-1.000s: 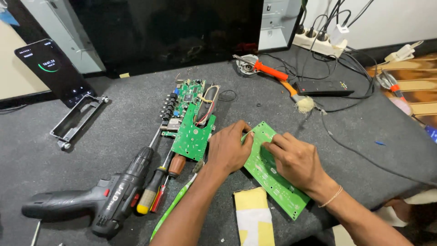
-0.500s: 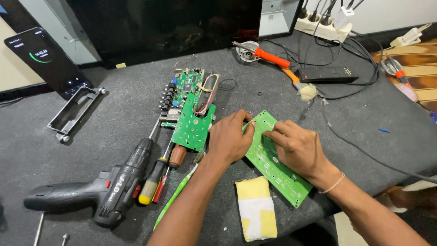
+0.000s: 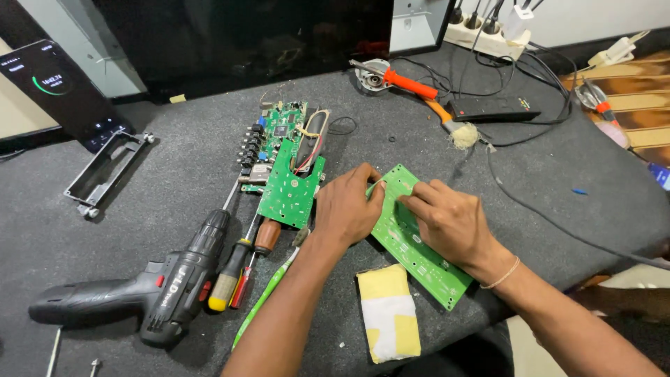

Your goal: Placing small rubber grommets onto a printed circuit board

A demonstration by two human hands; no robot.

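A long green circuit board (image 3: pixel 412 251) lies flat on the grey felt mat (image 3: pixel 174 181), angled from upper left to lower right. My left hand (image 3: pixel 347 209) rests on the board's upper left end, fingers curled over its edge. My right hand (image 3: pixel 450 222) presses on the board's middle, fingertips meeting the left hand's near the top edge. What the fingertips pinch is hidden. A yellow and white sponge pad (image 3: pixel 389 321) lies just below the board.
Left of my hands lie stacked green circuit boards (image 3: pixel 286 167), two screwdrivers (image 3: pixel 241 269), a green pen-like tool (image 3: pixel 269 293) and a black cordless drill (image 3: pixel 139 293). At the back are a dark screen (image 3: pixel 244 35), soldering iron (image 3: pixel 401 80), brush (image 3: pixel 453 126), remote (image 3: pixel 492 108), power strip (image 3: pixel 488 38), phone (image 3: pixel 63 91), metal bracket (image 3: pixel 105 171).
Both hands stay on the long green board with only slight finger shifts. The camera view has tilted a little, shifting the scene slightly.
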